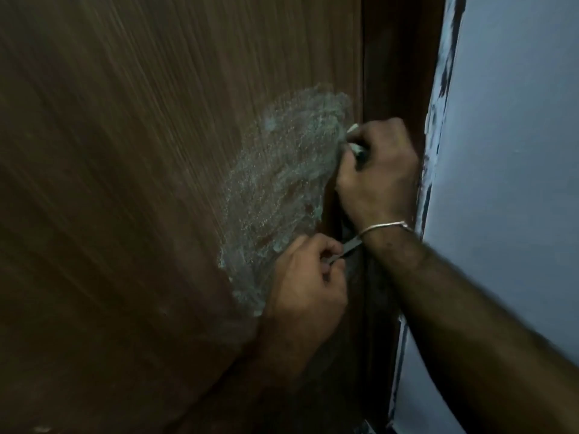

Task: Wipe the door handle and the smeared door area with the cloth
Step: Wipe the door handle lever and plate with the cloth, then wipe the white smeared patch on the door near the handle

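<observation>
Right hand [377, 170], centre-right, fists a soft, pliable cloth [355, 147]; left hand [305, 277] pinches the stiff metal door handle [349, 244] below; foamy smear [282, 189] remains.

No legible text, label, brand, number or sign is shown in the head view. No marking is carried by the door [125, 183], the smeared area [282, 183] or the wall [517, 151].
</observation>
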{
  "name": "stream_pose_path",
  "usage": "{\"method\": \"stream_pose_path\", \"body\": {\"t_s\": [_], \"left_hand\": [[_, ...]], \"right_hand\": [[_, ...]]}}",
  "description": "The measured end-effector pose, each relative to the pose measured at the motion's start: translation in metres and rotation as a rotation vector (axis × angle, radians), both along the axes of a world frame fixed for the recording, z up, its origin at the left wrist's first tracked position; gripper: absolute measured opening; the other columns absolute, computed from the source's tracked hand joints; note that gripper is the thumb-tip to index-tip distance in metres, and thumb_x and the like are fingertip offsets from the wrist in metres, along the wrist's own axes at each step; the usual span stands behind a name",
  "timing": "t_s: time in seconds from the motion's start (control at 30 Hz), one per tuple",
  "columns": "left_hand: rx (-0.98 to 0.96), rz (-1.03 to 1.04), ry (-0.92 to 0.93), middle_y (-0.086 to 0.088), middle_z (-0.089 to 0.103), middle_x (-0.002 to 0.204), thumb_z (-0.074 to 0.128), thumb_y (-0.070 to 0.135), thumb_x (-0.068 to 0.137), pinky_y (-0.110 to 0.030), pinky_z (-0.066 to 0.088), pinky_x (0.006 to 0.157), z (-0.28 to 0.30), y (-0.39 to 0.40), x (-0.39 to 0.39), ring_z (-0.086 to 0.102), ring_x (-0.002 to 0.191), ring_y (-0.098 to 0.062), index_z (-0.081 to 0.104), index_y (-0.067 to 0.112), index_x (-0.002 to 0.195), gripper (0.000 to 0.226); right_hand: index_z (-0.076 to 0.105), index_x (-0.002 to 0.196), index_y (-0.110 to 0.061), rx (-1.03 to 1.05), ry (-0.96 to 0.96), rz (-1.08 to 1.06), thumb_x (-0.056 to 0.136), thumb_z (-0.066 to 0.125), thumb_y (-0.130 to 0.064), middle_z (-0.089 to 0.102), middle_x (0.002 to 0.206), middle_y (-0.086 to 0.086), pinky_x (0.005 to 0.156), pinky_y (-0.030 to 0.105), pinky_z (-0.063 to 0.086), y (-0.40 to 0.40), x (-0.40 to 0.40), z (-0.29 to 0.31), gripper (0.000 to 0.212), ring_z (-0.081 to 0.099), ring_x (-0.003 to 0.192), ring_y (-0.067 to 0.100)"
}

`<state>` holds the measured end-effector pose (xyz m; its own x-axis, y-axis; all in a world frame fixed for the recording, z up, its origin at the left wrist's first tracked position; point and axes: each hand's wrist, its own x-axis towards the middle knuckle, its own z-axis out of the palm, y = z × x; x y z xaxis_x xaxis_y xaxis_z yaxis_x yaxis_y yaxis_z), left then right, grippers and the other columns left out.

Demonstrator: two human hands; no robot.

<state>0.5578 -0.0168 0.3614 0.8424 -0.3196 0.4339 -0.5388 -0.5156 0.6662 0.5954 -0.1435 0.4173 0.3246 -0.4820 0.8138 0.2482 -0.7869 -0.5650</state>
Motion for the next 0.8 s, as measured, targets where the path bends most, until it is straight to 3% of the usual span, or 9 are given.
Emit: {"method": "stream_pose_path", "body": {"t_s": [0.1, 0.17, 0.3, 0.47, 0.57, 0.7, 0.8], "left_hand": [[0.09, 0.044, -0.152, 0.015, 0.046, 0.094, 0.066, 0.013, 0.085, -0.001, 0.035, 0.073, -0.003, -0.001, -0.002, 0.045, 0.08, 0.0, 0.065, 0.022, 0.102, 0.019], [0.113, 0.058, -0.163, 0.014, 0.044, 0.098, 0.065, 0.013, 0.086, -0.001, 0.032, 0.077, -0.003, 0.0, 0.0, 0.043, 0.085, 0.001, 0.064, 0.02, 0.107, 0.022], [0.195, 0.042, -0.149, 0.007, 0.052, 0.106, 0.061, 0.013, 0.09, -0.02, 0.04, 0.087, 0.003, 0.001, 0.003, 0.051, 0.099, -0.01, 0.066, 0.02, 0.109, 0.021], [0.25, 0.023, -0.144, 0.009, 0.047, 0.097, 0.06, 0.01, 0.09, -0.011, 0.034, 0.077, 0.011, 0.004, 0.006, 0.044, 0.085, -0.003, 0.067, 0.015, 0.1, 0.014], [0.268, 0.013, -0.131, 0.01, 0.046, 0.098, 0.059, 0.014, 0.092, -0.011, 0.033, 0.077, 0.015, 0.003, 0.009, 0.044, 0.087, -0.003, 0.068, 0.019, 0.104, 0.016], [0.316, 0.035, -0.113, 0.009, 0.042, 0.092, 0.059, 0.015, 0.091, -0.012, 0.028, 0.071, 0.016, 0.002, 0.014, 0.045, 0.085, -0.008, 0.066, 0.017, 0.098, 0.01], [0.364, -0.002, -0.132, 0.01, 0.046, 0.093, 0.058, 0.018, 0.093, -0.014, 0.03, 0.073, 0.023, 0.002, 0.015, 0.049, 0.09, -0.008, 0.067, 0.021, 0.096, 0.009]], "right_hand": [[0.071, 0.097, -0.002, 0.093, -0.05, 0.162, 0.088, 0.066, -0.016, 0.062, 0.1, 0.011, 0.084, 0.02, 0.048, 0.017, 0.006, -0.015, 0.017, 0.058, 0.091, 0.012], [0.072, 0.101, -0.004, 0.209, -0.086, 0.198, 0.089, 0.063, -0.012, 0.065, 0.101, 0.009, 0.087, 0.018, 0.049, 0.019, 0.005, -0.024, 0.016, 0.062, 0.094, 0.013], [0.066, 0.108, -0.014, 0.485, -0.073, 0.146, 0.085, 0.066, -0.005, 0.063, 0.108, 0.002, 0.083, 0.021, 0.056, 0.012, 0.017, -0.012, 0.025, 0.063, 0.093, 0.009], [0.07, 0.09, -0.01, 0.265, -0.06, 0.181, 0.081, 0.068, -0.002, 0.063, 0.1, 0.004, 0.084, 0.02, 0.052, 0.028, 0.01, -0.023, 0.012, 0.059, 0.091, 0.008], [0.073, 0.087, -0.008, 0.419, -0.08, 0.131, 0.079, 0.069, 0.0, 0.064, 0.099, 0.005, 0.085, 0.024, 0.053, 0.017, 0.017, -0.018, 0.013, 0.06, 0.09, 0.011], [0.075, 0.087, -0.007, 0.255, -0.061, 0.197, 0.078, 0.07, -0.001, 0.066, 0.095, 0.006, 0.082, 0.015, 0.05, 0.025, 0.012, -0.026, 0.012, 0.062, 0.088, 0.011], [0.075, 0.087, -0.008, 0.373, -0.093, 0.153, 0.078, 0.071, 0.0, 0.068, 0.094, 0.007, 0.08, 0.01, 0.049, 0.014, 0.017, -0.024, 0.012, 0.062, 0.085, 0.009]]}}
